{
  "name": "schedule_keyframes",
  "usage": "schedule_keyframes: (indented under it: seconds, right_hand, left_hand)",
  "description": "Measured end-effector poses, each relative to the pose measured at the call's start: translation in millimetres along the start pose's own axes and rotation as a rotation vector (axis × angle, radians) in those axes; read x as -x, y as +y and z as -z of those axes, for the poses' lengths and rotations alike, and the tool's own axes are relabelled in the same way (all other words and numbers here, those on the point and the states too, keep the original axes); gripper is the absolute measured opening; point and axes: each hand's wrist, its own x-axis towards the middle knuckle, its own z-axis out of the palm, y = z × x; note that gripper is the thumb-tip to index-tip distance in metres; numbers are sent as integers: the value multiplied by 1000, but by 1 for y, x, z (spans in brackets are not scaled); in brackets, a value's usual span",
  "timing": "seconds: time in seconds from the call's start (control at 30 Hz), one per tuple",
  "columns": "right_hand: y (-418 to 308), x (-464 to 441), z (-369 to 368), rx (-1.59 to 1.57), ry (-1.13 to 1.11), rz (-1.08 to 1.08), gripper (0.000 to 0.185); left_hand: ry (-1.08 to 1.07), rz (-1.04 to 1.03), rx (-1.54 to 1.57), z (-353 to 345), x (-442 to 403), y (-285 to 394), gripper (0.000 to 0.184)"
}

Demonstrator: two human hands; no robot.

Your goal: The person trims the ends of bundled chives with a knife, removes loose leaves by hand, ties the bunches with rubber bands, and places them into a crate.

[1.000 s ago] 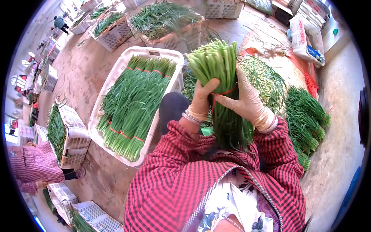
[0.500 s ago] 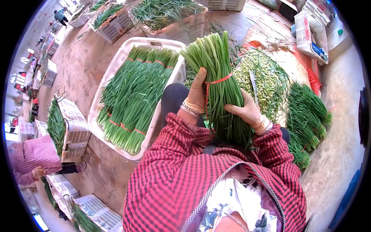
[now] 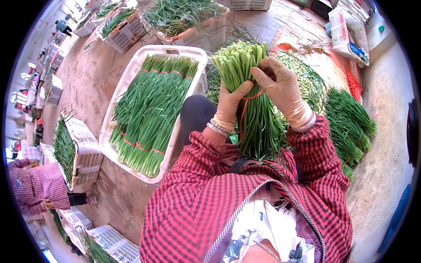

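Left hand [image 3: 229, 105] steadies a leafy green bundle [image 3: 259, 127] in its grasp.
Snug, level hold keeps stems aligned; right hand [image 3: 284, 90] beside them, pinch unclear.

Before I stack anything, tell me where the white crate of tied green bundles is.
In the head view, the white crate is on the floor to the person's left, just beyond the dark knee from the left hand.

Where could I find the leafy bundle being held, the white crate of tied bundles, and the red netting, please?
Held bundle [image 3: 259, 127]: head view, on its dark leafy lower part.
White crate [image 3: 193, 51]: head view, on its far rim.
Red netting [image 3: 354, 87]: head view, on the middle of its mesh.
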Motion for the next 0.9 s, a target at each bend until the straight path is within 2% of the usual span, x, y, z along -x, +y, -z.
schedule_keyframes:
  seconds: [0.1,0.23,0.3,0.4,0.43,0.47,0.5,0.57,0.63,0.7,0.77,0.83,0.9]
  right_hand:
    - [4,0,-1,-128,0,-81,17]
    - [-1,-3,2,-164,46,-72,17]
    - [-17,-12,18,-163,141,-74,15]
    - [-34,-36,58,-149,367,142,16]
    - [-35,-45,86,-172,424,279,18]
    - [-51,-49,104,-59,614,317,18]
    - [-69,-48,115,-119,787,311,16]
    - [-73,-54,148,-157,910,469,16]
    - [-67,-55,155,-102,888,447,15]
    - [-32,-53,150,-22,510,379,16]
    - [-12,-36,90,83,203,200,20]
    - [-16,-19,43,395,21,50,24]
    - [-15,-12,19,523,-14,77,24]
  left_hand:
    - [13,-24,-11,3,1,-2,50]
    - [102,-29,-42,1,4,3,52]
    - [103,-29,-126,2,3,3,53]
    - [94,-29,-113,7,0,1,52]
    - [84,-28,-115,7,0,2,51]
    - [87,-8,-44,3,2,4,49]
    - [88,-9,-44,4,2,4,49]
    - [131,-44,-31,5,2,4,48]
    - [136,-68,-55,6,-1,1,49]
    - [138,-93,-79,0,-2,0,49]
    - [151,-81,-80,-12,3,2,49]
    - [155,-108,-132,-13,3,0,49]
    - [163,-131,-183,-14,5,-3,49]
